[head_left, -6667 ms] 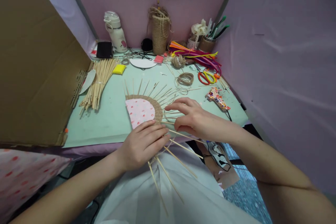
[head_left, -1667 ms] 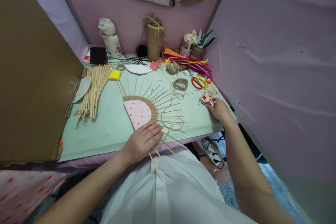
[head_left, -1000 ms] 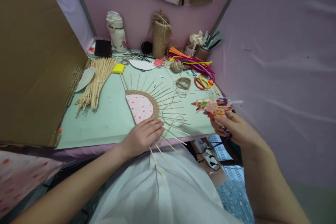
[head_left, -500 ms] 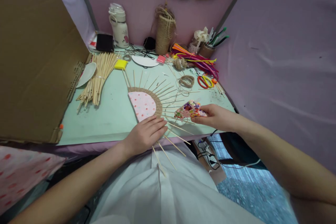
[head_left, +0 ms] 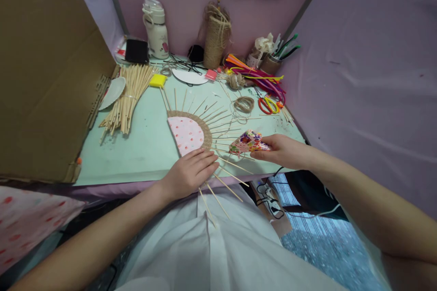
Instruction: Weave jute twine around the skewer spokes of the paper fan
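Note:
A half-round woven piece [head_left: 187, 132] with a pink spotted middle, a jute border and thin sticks fanning out lies on the mint-green table [head_left: 143, 145]. My left hand [head_left: 190, 172] rests flat on its near edge, fingers stretched out, pressing it down. My right hand [head_left: 283, 151] is closed on a colourful flower-patterned tool [head_left: 247, 142], likely a glue gun, with its tip over the sticks on the piece's right side. A black cord hangs below that hand.
A bundle of sticks [head_left: 128, 95] and a white plate [head_left: 112, 93] lie at the left by a cardboard sheet [head_left: 44, 68]. At the back stand a bottle [head_left: 156, 29], a twine-wrapped jar [head_left: 215, 36], pipe cleaners [head_left: 254, 77], scissors [head_left: 268, 104] and a twine coil [head_left: 243, 104].
My right hand reached to the table's right side, picked up the patterned tool and brought it to the sticks. My left hand stayed pressed on the woven piece.

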A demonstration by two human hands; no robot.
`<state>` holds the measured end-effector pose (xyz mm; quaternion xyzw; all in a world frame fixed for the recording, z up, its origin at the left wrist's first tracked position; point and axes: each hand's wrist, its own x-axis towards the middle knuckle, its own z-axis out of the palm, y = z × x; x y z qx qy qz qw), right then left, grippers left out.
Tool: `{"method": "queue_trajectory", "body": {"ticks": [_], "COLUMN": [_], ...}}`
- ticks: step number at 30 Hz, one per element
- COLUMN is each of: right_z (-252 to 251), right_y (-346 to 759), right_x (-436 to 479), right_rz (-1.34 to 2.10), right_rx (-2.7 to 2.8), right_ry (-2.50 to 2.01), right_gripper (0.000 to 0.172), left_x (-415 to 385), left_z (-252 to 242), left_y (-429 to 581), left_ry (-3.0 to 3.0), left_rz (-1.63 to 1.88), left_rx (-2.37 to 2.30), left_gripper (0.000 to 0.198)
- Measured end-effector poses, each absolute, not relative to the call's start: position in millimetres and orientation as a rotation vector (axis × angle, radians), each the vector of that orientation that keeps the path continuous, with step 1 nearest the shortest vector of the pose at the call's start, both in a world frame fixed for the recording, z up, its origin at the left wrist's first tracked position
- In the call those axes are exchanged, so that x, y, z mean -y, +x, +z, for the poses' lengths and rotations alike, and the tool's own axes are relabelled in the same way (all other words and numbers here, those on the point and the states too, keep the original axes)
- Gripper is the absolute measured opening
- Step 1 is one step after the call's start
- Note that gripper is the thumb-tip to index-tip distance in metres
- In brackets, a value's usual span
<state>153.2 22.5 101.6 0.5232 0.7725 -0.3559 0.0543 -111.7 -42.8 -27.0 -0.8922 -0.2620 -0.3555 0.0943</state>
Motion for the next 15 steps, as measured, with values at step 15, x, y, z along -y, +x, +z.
{"method": "queue_trajectory", "body": {"ticks": [15], "right_z": [103.2], "right_y": [150.7], "right_x": [-21.5], "right_rz": [-1.036], "right_rx": [-2.334], "right_ry": [1.591], "right_gripper": [0.042], "left_x": [42.4], "left_z": [-25.6], "left_y": [-111.4], "left_ry": [-2.627], "left_rz": [-1.082], "left_rx": [0.779], "left_gripper": [0.024]}}
